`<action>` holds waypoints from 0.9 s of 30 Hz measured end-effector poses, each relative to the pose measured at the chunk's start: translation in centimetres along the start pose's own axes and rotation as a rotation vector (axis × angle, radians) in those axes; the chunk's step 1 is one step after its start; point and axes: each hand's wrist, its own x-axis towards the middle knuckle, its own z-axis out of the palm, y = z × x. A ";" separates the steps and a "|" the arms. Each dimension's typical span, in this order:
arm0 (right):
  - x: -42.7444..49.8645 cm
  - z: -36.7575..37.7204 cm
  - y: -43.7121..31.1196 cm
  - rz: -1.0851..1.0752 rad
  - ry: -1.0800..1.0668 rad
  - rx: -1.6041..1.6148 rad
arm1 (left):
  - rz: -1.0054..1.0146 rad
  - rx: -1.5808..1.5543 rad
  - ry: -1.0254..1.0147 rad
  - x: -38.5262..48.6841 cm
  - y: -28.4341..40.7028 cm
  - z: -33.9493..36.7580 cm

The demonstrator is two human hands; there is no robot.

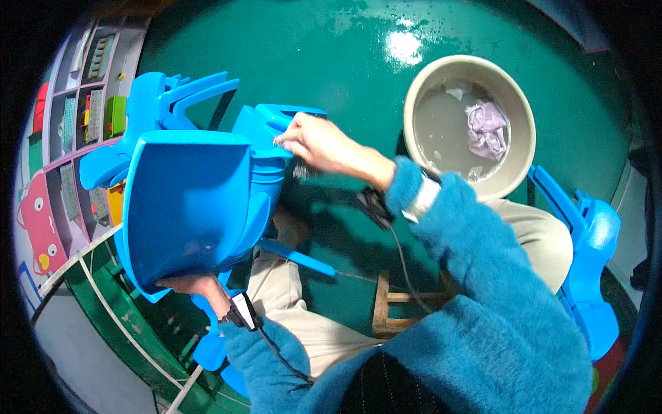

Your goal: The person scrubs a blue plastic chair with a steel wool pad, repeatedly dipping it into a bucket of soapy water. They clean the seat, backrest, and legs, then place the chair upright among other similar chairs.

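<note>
A blue plastic child's chair [189,202] is tilted in front of me, its broad panel facing up. At its near edge my left hand [194,286] grips the blue plastic, the fingers partly hidden. By the far side of that chair, my right hand [316,142] is closed on a grey, bristly scouring pad [304,168], blurred and mostly covered by the hand. The pad is close to the chair's blue legs and underside. To the right, a round beige basin [526,121] holds cloudy water and a crumpled pale purple cloth [486,129].
Other blue chairs stand at the left [147,111] and right [595,269]. A small wooden stool [381,305] is below me. Shelves [77,145] with toys line the left, above a green metal-edged frame [119,310]. The green floor [341,67] is wet in places.
</note>
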 end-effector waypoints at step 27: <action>-2.8 1.9 3.4 0.167 0.206 0.033 | -0.037 -0.063 -0.026 -0.7 0.2 0.0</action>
